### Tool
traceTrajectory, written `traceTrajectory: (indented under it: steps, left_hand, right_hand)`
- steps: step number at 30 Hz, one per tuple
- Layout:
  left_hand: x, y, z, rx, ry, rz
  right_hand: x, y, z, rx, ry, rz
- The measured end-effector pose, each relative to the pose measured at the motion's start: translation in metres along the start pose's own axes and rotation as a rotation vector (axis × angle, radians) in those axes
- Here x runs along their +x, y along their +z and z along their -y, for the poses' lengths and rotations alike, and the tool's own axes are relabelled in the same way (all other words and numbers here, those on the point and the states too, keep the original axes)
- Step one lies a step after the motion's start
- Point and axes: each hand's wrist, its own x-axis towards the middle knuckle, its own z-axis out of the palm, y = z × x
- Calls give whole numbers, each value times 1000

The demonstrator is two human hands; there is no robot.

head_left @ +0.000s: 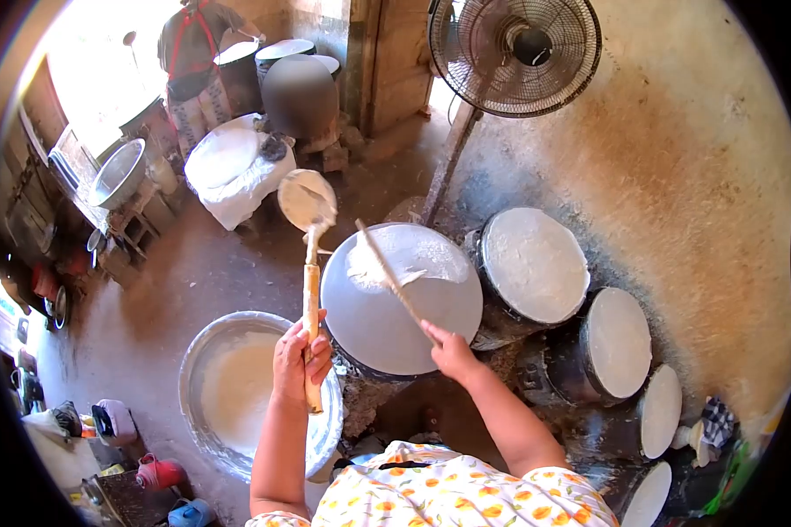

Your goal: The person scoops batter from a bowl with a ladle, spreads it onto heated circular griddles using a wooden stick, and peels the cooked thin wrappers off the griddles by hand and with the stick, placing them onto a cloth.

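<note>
My left hand (302,358) is closed round the wooden handle of a ladle (307,200), whose bowl is coated with pale batter and stands up above the hand. My right hand (452,351) grips a thin wooden stick (388,270). The stick slants up and left over a large round grey griddle (395,325). White batter (417,255) lies across the griddle's upper part. Under and beside my left forearm is a wide metal basin (193,395) holding cream-coloured batter.
Several drums with white round tops, one a drum (536,263), curve down the right. A standing fan (514,53) is at the top. Another person (193,53) stands at the back left, near a cloth-covered table (237,189). A red kettle (160,472) is at lower left.
</note>
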Motion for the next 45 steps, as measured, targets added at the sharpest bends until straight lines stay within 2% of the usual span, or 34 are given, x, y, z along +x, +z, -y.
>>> traceTrajectory:
  steps: [2, 4, 6, 10, 12, 13, 14, 15, 16, 18, 19, 20, 22, 24, 27, 29, 30, 32, 33, 36, 38, 40, 42, 44, 45]
  left_hand:
    - [-2, 2, -4, 219, -27, -92]
    - [-3, 0, 0, 290, -28, -141]
    - [-5, -3, 5, 348, -58, -126]
    - [-8, 5, 12, 351, -78, -165]
    - [-7, 8, 12, 381, -83, -193]
    - [-9, 6, 9, 70, -139, -81]
    - [-10, 6, 6, -240, -194, 34]
    - [-14, 11, 9, -330, -117, 75]
    - [-16, 16, 7, -322, -120, 67]
    - [-22, 25, 6, -66, -1, 4]
    - [-24, 27, 4, 96, -2, -78]
    - [-25, 30, 5, 98, 6, -89]
    - [-27, 38, 13, 348, -26, -198]
    - [-27, 42, 25, 348, -29, -240]
    - [-28, 48, 37, 362, 4, -279]
    - [-36, 50, 37, 371, 27, -310]
    - [-41, 51, 35, 375, 48, -333]
    - [-50, 51, 34, 390, 68, -352]
    - [-54, 50, 34, 400, 88, -348]
    - [-57, 53, 43, 380, 115, -362]
    - [-53, 57, 53, 357, 137, -383]
    - [-56, 60, 58, 327, 153, -407]
    - [-63, 62, 59, 325, 153, -440]
    - [-74, 55, 58, 360, 171, -452]
    - [-79, 54, 58, 359, 174, -444]
  right_hand:
    - [-22, 2, 2, -154, -20, 79]
    - [-48, -6, 4, -143, -91, 76]
    - [-65, -23, 9, -63, 173, 197]
    - [-25, -43, -19, -181, 113, -36]
    - [14, -42, -30, -62, 37, -148]
    - [23, -43, -20, -53, 34, -141]
    - [29, -43, -8, -21, 97, 20]
    - [29, -44, 0, 11, 161, 180]
    - [20, -43, -2, 21, 164, 184]
    - [-5, -48, -13, -45, -83, 282]
    - [-16, -60, -8, -11, 34, 358]
    - [-21, -71, -10, -9, 30, 370]
    - [-26, -87, -18, 39, 183, 341]
    - [-5, -75, -47, -63, -80, 93]
    - [16, -66, -29, -19, -1, 107]
    - [14, -64, -26, -17, 59, 354]
    - [7, -74, -22, -14, 58, 361]
    - [-9, -103, -17, -62, 112, 579]
    - [-6, -105, -24, -62, 109, 591]
    - [11, -99, -54, -42, -47, 280]
    - [35, -88, -37, -15, -60, 228]
    - [46, -81, -25, 73, -10, 453]
    - [36, -92, -35, 74, -64, 496]
    - [19, -133, -13, -44, 87, 702]
    - [16, -142, -25, -35, 126, 704]
